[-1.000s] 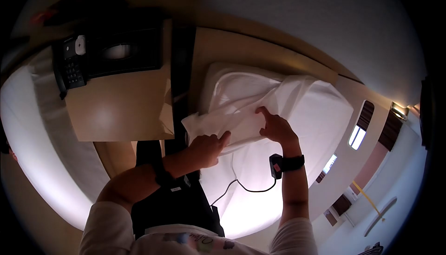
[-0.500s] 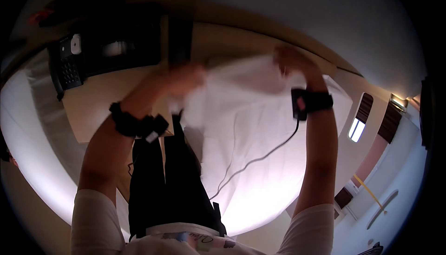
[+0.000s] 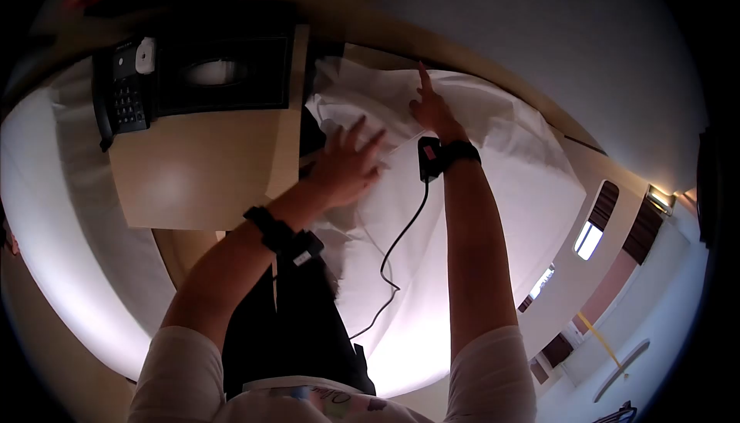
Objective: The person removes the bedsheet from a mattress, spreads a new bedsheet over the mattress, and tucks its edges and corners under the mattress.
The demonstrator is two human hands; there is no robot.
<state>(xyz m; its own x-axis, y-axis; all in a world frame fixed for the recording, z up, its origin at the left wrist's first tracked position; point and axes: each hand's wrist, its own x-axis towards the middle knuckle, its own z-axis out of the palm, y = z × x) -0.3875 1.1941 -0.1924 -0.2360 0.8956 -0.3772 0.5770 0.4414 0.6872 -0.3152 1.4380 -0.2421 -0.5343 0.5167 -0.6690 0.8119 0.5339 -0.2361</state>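
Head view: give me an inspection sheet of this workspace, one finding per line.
Surface: bed, covered in white cloth.
Job's things: white sheet, spread but rumpled toward the far left corner.
Clutter: desk phone and black tray, side by side on a wooden table.
Hands: left hand over the cloth, fingers spread; right hand farther forward, index finger extended. No grip visible; contact unclear.
Cables: dark cable, running from the right-wrist box across the bed toward the body.
Surroundings: second white-covered surface at left; bright window at right.
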